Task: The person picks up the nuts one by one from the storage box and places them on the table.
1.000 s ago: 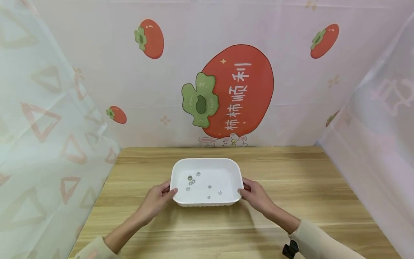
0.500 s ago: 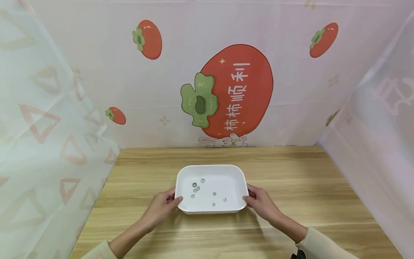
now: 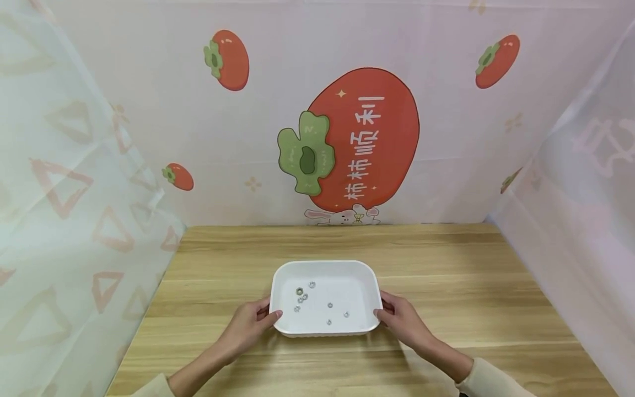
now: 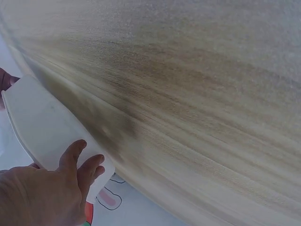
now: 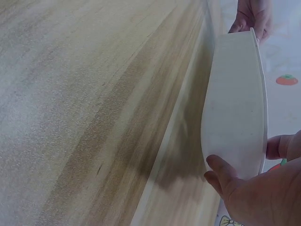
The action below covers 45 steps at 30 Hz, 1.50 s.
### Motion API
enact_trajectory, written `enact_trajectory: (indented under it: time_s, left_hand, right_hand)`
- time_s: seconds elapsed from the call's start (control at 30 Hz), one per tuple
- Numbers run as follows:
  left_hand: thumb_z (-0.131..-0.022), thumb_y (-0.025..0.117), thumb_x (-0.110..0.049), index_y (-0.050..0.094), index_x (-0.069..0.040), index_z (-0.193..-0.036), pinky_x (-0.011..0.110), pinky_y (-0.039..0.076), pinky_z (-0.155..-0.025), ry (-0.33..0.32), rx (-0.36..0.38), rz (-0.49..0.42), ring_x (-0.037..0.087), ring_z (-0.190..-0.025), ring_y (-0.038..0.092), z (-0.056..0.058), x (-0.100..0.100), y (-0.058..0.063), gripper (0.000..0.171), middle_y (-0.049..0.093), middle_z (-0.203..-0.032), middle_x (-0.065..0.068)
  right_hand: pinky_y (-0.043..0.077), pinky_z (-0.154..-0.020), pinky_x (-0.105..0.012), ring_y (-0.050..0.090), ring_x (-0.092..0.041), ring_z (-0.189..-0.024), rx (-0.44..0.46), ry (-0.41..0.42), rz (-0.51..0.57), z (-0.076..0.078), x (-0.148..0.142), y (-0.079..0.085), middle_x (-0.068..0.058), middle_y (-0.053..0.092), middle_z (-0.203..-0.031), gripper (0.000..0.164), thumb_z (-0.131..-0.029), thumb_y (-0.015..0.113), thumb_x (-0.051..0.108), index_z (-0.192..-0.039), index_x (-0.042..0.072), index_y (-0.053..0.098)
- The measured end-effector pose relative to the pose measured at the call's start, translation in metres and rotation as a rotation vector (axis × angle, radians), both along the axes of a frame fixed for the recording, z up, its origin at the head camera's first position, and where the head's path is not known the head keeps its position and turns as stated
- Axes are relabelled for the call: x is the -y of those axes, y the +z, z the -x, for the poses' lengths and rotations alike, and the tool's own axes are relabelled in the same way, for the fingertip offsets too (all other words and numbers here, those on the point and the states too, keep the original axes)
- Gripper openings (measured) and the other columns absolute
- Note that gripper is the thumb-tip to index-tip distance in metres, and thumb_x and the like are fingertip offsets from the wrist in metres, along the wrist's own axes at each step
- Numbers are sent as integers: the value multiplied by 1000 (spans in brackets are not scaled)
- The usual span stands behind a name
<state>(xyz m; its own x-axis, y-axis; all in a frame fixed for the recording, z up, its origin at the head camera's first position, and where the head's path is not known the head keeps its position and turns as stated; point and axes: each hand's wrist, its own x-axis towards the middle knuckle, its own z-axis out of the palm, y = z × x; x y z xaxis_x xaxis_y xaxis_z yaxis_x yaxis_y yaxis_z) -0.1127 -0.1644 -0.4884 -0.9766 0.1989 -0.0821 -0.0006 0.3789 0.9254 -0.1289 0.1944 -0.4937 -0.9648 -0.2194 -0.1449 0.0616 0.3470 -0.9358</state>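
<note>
A white rectangular tray (image 3: 347, 286) with rounded corners is held level between both hands over the wooden table. My left hand (image 3: 250, 325) grips its left end, thumb over the rim and fingers under the side. At the opposite end, my right hand (image 3: 404, 322) holds it the same way. Several small metal nuts lie inside; one larger, darker nut (image 3: 300, 291) sits in a loose group on the left, and a silver nut (image 3: 329, 305) is among those spread right of the middle. The tray's outer wall (image 5: 235, 103) shows in the right wrist view, its shadow on the wood beside it.
The wooden tabletop (image 3: 471, 286) extends around the tray. Behind it hangs a pale cloth backdrop (image 3: 446, 182) printed with persimmons, and similar cloth sheets (image 3: 64, 237) flank the table's sides.
Both hands have brought the tray toward the person and slightly to the right. The nuts keep their places inside it, and both grips are unchanged.
</note>
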Motion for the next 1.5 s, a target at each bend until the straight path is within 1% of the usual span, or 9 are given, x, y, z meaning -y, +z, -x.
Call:
enact_trajectory:
  time_s: [0.13, 0.33, 0.47, 0.63, 0.93, 1.07, 1.27, 1.43, 1.5]
  left_hand:
    - [-101, 70, -9, 51, 21, -142, 31, 61, -93, -13, -18, 1, 44, -122, 68, -1, 1, -2, 54, 65, -132, 37]
    - [-101, 71, -9, 54, 19, -142, 32, 61, -94, -22, -28, 25, 44, -123, 68, -3, 2, -6, 52, 66, -131, 36]
    - [-101, 71, -8, 54, 21, -141, 34, 61, -94, -33, -43, 13, 45, -122, 68, -3, 2, -8, 52, 66, -131, 36]
    - [-101, 70, -6, 53, 19, -142, 32, 61, -94, -29, -31, 10, 45, -123, 67, -3, 2, -11, 51, 65, -132, 36]
    - [-101, 70, -7, 51, 20, -143, 31, 61, -94, -20, -27, 12, 46, -123, 67, -4, 2, -14, 53, 64, -132, 38]
    - [-101, 71, -8, 53, 19, -143, 33, 60, -96, -1, -28, 29, 46, -123, 67, -4, 3, -13, 53, 65, -133, 37]
    - [-100, 72, -9, 54, 17, -142, 37, 58, -101, 29, -29, 56, 46, -126, 65, -4, 4, -12, 52, 65, -134, 35]
    - [-102, 70, -11, 48, 15, -149, 41, 56, -104, 24, -68, 109, 46, -132, 61, -3, 2, -10, 58, 59, -142, 35]
    - [-102, 71, -15, 44, 11, -154, 46, 52, -109, 21, -96, 162, 44, -137, 57, -2, 1, -9, 64, 55, -148, 32]
  right_hand:
    - [64, -83, -30, 70, -34, -114, 0, 0, 8, -3, 1, -1, -37, 64, -133, 55, -98, 61, -4, -149, -19, 46]
    - [62, -87, -25, 68, -35, -121, -14, -25, -51, -3, 3, -5, -34, 65, -136, 53, -97, 63, -4, -147, -17, 50]
    - [61, -86, -25, 69, -36, -120, -31, -12, -54, -3, 3, -5, -34, 65, -135, 53, -97, 64, -4, -146, -18, 50]
    - [62, -86, -25, 69, -38, -121, -45, 5, -36, -5, 2, -6, -37, 63, -135, 54, -97, 64, -5, -146, -20, 48]
    - [62, -90, -27, 67, -38, -125, -33, -30, -69, -7, 4, -7, -33, 63, -138, 54, -97, 65, -2, -147, -17, 49]
    - [61, -92, -28, 66, -39, -127, -29, -24, -71, -6, 3, -7, -32, 64, -138, 54, -98, 65, -1, -147, -16, 50]
    - [62, -88, -27, 68, -38, -122, -20, -22, -76, -5, 4, -5, -29, 68, -133, 53, -98, 67, 1, -146, -15, 51]
    - [62, -87, -28, 69, -36, -120, -18, -49, -97, -6, 5, -1, -25, 70, -130, 54, -98, 68, 3, -147, -15, 51]
    - [62, -88, -29, 68, -37, -121, -25, -56, -106, -6, 5, 0, -25, 69, -131, 56, -98, 68, 4, -147, -14, 50]
